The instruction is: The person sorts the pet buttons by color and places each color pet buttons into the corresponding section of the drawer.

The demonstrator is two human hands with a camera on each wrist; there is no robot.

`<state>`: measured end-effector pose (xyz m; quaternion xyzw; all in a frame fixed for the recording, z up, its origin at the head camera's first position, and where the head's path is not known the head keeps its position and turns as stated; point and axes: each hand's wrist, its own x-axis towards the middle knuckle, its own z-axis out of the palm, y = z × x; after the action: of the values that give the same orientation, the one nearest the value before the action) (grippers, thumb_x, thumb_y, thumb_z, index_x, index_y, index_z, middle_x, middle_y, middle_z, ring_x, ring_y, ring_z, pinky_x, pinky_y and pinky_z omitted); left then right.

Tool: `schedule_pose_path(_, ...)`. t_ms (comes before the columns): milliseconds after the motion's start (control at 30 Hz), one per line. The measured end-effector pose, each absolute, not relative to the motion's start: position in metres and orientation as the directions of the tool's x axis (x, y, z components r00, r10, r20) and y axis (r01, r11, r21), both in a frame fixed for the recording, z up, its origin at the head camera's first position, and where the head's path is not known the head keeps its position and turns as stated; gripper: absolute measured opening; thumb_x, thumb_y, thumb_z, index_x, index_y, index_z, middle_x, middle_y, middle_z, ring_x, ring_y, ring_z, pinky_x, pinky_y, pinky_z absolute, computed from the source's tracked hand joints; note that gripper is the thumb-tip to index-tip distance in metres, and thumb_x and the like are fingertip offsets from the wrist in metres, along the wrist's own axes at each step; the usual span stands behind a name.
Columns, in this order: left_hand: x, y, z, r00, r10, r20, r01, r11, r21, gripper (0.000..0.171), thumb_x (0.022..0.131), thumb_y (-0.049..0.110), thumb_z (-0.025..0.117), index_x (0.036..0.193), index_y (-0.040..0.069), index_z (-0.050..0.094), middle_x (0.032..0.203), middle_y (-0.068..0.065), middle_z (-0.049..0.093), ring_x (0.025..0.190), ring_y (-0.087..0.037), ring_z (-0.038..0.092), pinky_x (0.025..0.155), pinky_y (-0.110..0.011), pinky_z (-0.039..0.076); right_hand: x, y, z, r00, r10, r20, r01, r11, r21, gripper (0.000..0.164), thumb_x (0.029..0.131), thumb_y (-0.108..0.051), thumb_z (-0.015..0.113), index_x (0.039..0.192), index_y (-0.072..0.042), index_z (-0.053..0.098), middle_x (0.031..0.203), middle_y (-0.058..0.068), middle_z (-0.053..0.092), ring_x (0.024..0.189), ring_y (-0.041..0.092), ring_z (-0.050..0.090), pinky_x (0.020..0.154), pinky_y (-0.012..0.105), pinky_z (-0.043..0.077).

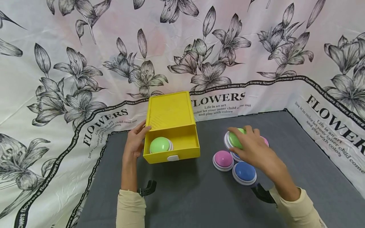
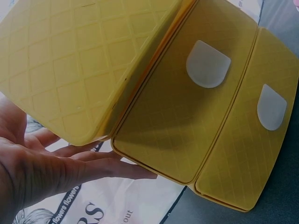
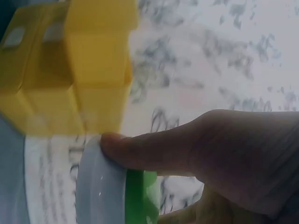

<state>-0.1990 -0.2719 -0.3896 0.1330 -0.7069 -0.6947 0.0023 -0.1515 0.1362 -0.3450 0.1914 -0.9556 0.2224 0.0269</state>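
Observation:
A yellow drawer box (image 1: 171, 110) with white tabs stands at the back. Its top drawer (image 1: 188, 152) is pulled out, and a green domed button (image 1: 159, 145) with a white base sits inside at the left. My left hand (image 1: 135, 142) rests on the box's left side. In the left wrist view, the fingers (image 2: 117, 167) lie stretched along the box, beside the two lower drawers (image 2: 163, 126), which are closed. My right hand (image 1: 253, 148) grips another green domed button (image 3: 105, 191) by its white rim, over a group of similar buttons. Its palm side is partly hidden.
A pink button (image 1: 223, 159) and a blue button (image 1: 245, 172) lie on the grey tabletop (image 1: 182, 193), right of the box. Another blue one and a pink button (image 1: 265, 140) are partly covered by my right hand. A flower-printed cloth (image 1: 228, 72) hangs behind.

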Motion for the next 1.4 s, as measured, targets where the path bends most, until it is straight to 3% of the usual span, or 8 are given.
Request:
schedule_pose_path(400, -0.197, -0.277, -0.388, -0.961, -0.191, -0.199, -0.200, -0.015, 0.980, 0.062, 0.102, 0.034, 0.067, 0.160, 0.026, 0.045, 0.166, -0.006, 0.045, 0.139, -0.030, 0.056, 0.081, -0.021, 0.060, -0.152, 0.062, -0.309, -0.852, -0.477, 0.215, -0.519, 0.717, -0.466, 0.056, 0.090, -0.023, 0.085, 0.142, -0.024, 0.065, 0.134, 0.024, 0.053, 0.114, 0.040, 0.050, 0.083, 0.048, 0.058)
schedule_pose_path(600, -0.197, -0.277, -0.391, -0.960, -0.187, -0.208, -0.204, -0.041, 0.978, 0.061, 0.103, 0.032, 0.066, 0.160, 0.025, 0.046, 0.165, -0.006, 0.045, 0.137, -0.030, 0.057, 0.083, -0.024, 0.061, -0.155, 0.027, -0.301, -0.795, -0.557, 0.240, -0.599, 0.655, -0.461, 0.062, 0.084, -0.022, 0.090, 0.141, -0.020, 0.064, 0.132, 0.022, 0.059, 0.113, 0.037, 0.054, 0.088, 0.046, 0.057)
schedule_pose_path(967, -0.197, -0.277, -0.392, -0.962, -0.184, -0.202, -0.200, -0.031, 0.979, 0.060, 0.103, 0.034, 0.066, 0.159, 0.028, 0.047, 0.165, -0.005, 0.046, 0.141, -0.030, 0.055, 0.084, -0.024, 0.060, -0.171, -0.002, -0.308, -0.800, -0.568, 0.194, -0.583, 0.660, -0.474, 0.053, 0.084, -0.026, 0.089, 0.130, -0.007, 0.069, 0.110, 0.011, 0.065, 0.093, 0.022, 0.057, 0.078, 0.031, 0.052)
schedule_pose_path(1167, -0.198, -0.276, -0.392, -0.963, -0.179, -0.203, -0.199, -0.039, 0.979, 0.060, 0.102, 0.034, 0.067, 0.159, 0.028, 0.046, 0.164, -0.007, 0.047, 0.142, -0.030, 0.055, 0.085, -0.025, 0.061, -0.175, -0.012, -0.313, -0.827, -0.524, 0.204, -0.560, 0.731, -0.390, 0.053, 0.076, -0.033, 0.095, 0.117, -0.010, 0.071, 0.103, 0.011, 0.065, 0.086, 0.025, 0.058, 0.071, 0.035, 0.055)
schedule_pose_path(1400, -0.198, -0.273, -0.390, -0.964, -0.169, -0.207, -0.200, -0.056, 0.978, 0.062, 0.102, 0.033, 0.068, 0.159, 0.026, 0.045, 0.164, -0.008, 0.047, 0.144, -0.030, 0.053, 0.104, -0.043, 0.057, -0.173, -0.020, -0.318, -0.833, -0.508, 0.219, -0.552, 0.785, -0.281, 0.052, 0.073, -0.035, 0.097, 0.112, -0.010, 0.073, 0.106, 0.016, 0.065, 0.080, 0.028, 0.060, 0.067, 0.042, 0.057)
